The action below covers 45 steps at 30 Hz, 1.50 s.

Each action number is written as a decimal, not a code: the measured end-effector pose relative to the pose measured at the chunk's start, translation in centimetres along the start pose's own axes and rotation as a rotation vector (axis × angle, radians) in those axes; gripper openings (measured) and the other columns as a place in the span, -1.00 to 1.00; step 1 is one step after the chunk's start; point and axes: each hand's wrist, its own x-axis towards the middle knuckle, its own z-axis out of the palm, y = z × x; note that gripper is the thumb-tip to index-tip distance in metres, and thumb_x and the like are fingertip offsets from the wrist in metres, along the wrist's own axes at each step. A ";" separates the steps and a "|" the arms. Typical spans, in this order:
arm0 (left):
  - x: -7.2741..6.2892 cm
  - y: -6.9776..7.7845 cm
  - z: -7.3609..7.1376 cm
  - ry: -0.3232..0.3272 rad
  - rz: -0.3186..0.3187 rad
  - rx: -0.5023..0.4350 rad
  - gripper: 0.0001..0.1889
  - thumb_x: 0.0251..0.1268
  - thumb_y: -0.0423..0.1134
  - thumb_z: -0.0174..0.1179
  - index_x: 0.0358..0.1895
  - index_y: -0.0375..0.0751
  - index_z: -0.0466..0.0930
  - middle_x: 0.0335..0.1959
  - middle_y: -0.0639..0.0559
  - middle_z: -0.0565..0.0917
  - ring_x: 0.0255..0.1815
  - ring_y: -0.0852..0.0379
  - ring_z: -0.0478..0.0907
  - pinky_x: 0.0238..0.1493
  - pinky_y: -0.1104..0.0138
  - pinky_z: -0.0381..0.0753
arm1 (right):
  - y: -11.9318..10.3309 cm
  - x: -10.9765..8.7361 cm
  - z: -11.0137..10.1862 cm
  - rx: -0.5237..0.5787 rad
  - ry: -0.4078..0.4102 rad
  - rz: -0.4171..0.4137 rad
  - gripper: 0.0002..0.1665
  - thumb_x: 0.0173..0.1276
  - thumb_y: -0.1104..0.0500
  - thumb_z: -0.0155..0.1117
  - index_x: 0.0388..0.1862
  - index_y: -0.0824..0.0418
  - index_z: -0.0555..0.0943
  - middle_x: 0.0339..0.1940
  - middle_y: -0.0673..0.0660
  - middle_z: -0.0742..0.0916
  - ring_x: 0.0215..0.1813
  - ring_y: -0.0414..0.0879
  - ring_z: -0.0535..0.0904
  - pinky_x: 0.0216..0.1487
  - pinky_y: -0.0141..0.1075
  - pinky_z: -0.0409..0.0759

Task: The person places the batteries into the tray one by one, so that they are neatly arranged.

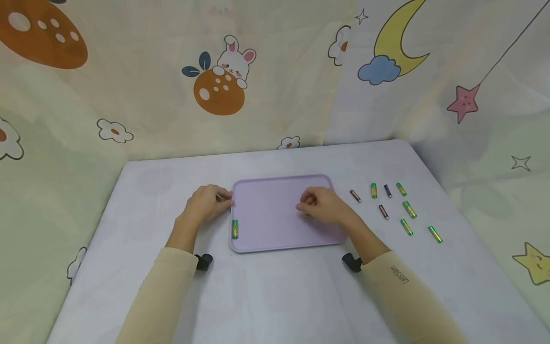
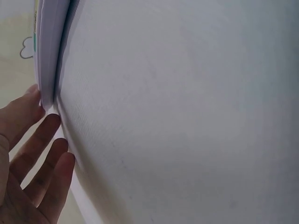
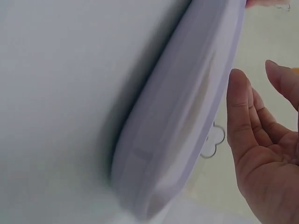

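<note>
A light purple tray (image 1: pixel 270 229) lies on the table in the head view. One green battery (image 1: pixel 235 229) lies in it along the left rim. At that left rim my left hand (image 1: pixel 208 203) touches the edge with its fingertips. The left wrist view has the thumb against the tray wall (image 2: pixel 49 51) and the other fingers loosely extended beside it. Over the right part of the tray is my right hand (image 1: pixel 324 205), fingers loosely bent. In the right wrist view its thumb and forefinger stand apart with nothing between them, beside the tray rim (image 3: pixel 159 116).
Right of the tray lie several loose batteries, some green, such as one green battery (image 1: pixel 409 209), and some dark with copper, such as one dark battery (image 1: pixel 384 212). A white cloth (image 1: pixel 275 296) covers the table. Patterned curtains (image 1: pixel 283 95) hang behind and at the sides.
</note>
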 end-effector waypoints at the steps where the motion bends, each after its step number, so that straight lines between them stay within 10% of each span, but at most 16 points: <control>1: 0.0 0.0 0.0 -0.002 0.001 -0.001 -0.59 0.37 0.03 0.32 0.20 -0.01 0.73 0.05 -0.05 0.74 0.06 -0.05 0.61 0.01 0.00 0.58 | 0.3 -0.1 -0.4 -0.012 0.015 0.004 -0.72 0.44 0.03 0.37 -0.11 0.22 0.64 -0.32 0.05 0.72 -0.31 -0.12 0.63 -0.22 -0.26 0.61; 19: -0.2 -0.4 0.0 0.018 -0.005 -0.016 -0.61 0.38 0.02 0.33 0.18 -0.01 0.74 0.06 -0.04 0.74 0.07 -0.05 0.62 0.04 -0.02 0.58 | 7.7 -3.9 -8.0 -0.151 0.352 0.189 -0.51 0.51 -0.04 0.26 0.13 0.35 0.58 -0.07 0.29 0.75 -0.06 0.14 0.67 -0.16 -0.20 0.60; 30: -0.3 -0.1 0.3 0.015 -0.036 -0.044 -0.61 0.36 0.03 0.35 0.18 0.03 0.75 0.07 -0.02 0.73 0.08 -0.04 0.61 0.05 0.00 0.58 | 9.7 -5.4 -10.6 -0.232 0.316 0.362 -0.36 0.56 -0.11 0.15 0.18 0.47 0.48 0.05 0.47 0.65 0.02 0.34 0.59 -0.10 0.11 0.62; 45: 0.0 -0.5 0.5 0.023 -0.024 -0.050 -0.61 0.35 0.04 0.36 0.17 0.03 0.75 0.08 0.01 0.73 0.06 -0.02 0.61 0.05 0.01 0.59 | 10.1 -4.4 -10.8 -0.256 0.261 0.493 -0.39 0.49 -0.08 0.21 0.08 0.49 0.50 0.00 0.48 0.65 -0.06 0.31 0.60 -0.23 -0.01 0.60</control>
